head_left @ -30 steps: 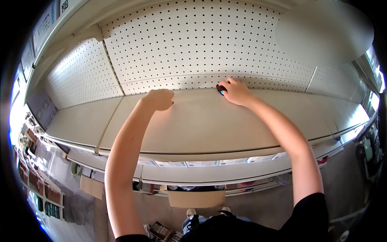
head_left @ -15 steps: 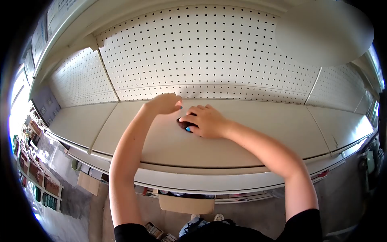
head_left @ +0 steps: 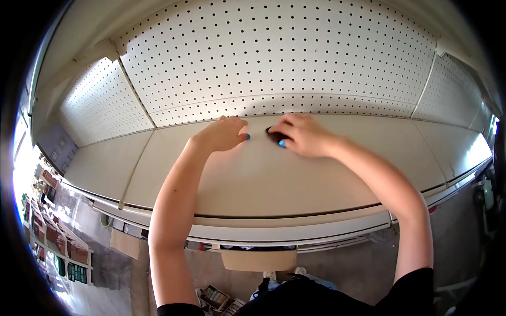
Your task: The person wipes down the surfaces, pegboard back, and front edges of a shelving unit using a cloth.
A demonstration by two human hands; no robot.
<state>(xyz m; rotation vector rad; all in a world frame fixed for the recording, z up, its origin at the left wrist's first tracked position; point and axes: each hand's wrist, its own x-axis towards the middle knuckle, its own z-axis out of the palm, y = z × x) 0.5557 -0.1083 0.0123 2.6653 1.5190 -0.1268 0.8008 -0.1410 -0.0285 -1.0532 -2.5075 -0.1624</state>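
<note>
My right hand (head_left: 305,136) presses a small dark object (head_left: 275,136) onto the white shelf (head_left: 274,179), near its back edge; the fingers are wrapped round it and a blue thumbnail shows. The object's exact kind is hard to make out. To the left, my left hand (head_left: 224,134) rests at the back of the shelf with thumb and fingers apart and nothing between them. Behind both hands rises a white perforated back panel (head_left: 274,58).
Below the shelf's front edge is a cardboard box (head_left: 258,259), with a box of packed items (head_left: 213,297) on the floor. A rack of goods (head_left: 63,253) stands at the lower left. Another shelf section (head_left: 108,163) adjoins on the left.
My right hand moved with the dark object from the back edge leftward and forward, then back toward the panel and rightward. My left hand shifted slightly right, and the view moved.
</note>
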